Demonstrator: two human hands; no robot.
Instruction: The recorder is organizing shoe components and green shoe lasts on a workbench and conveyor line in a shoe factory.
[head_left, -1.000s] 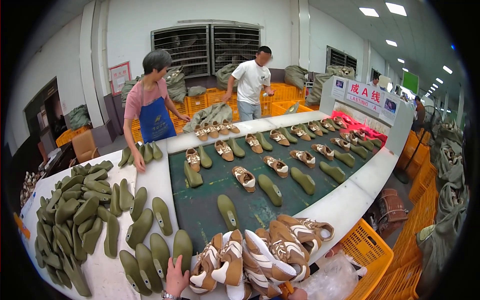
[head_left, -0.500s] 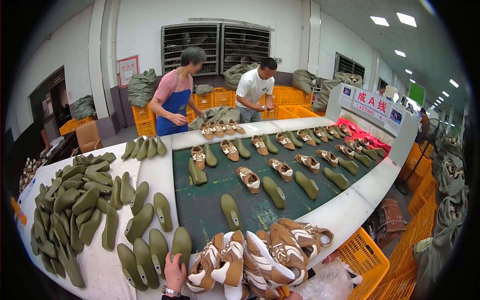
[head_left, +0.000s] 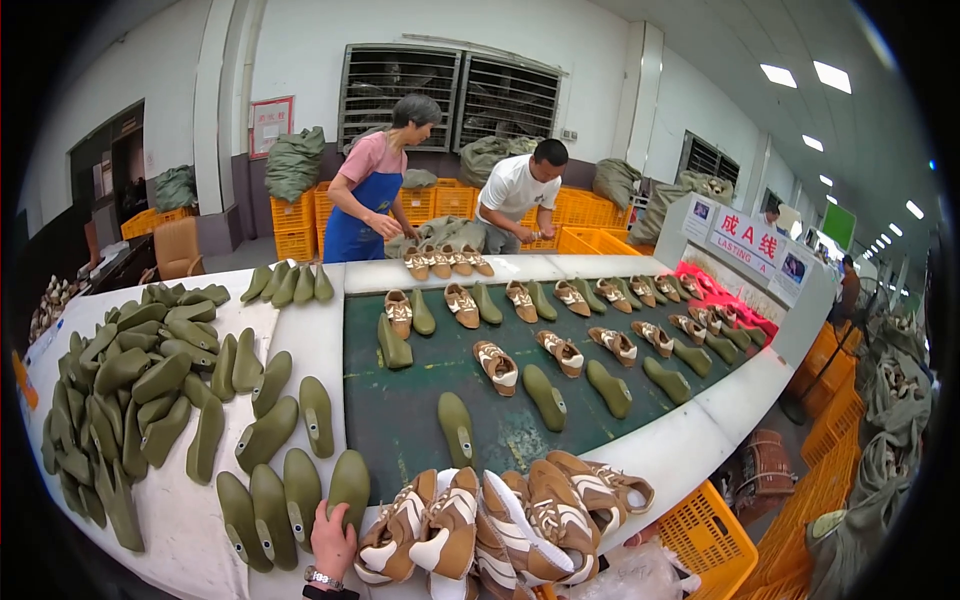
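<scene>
My left hand [head_left: 333, 540], with a metal watch at the wrist, comes in at the lower edge. Its fingers are closed around the near end of a green shoe last [head_left: 349, 483], which still lies on the white tabletop. Three similar lasts [head_left: 268, 508] are lined up just left of it. To the right of the hand is a heap of brown-and-white sneakers [head_left: 448, 525], some upright and some tipped on their sides. No part of my right hand can be made out.
A large pile of green lasts [head_left: 120, 400] covers the left of the table. Rows of sneakers and lasts stand on the green conveyor belt [head_left: 420, 425]. Two people [head_left: 375, 190] work across it. An orange crate [head_left: 712, 540] and a clear plastic bag [head_left: 640, 575] are at lower right.
The view has shifted slightly, so the tabletop things sit a little lower left. My left hand stays at the same last. Across the belt, the person in the white shirt leans further forward.
</scene>
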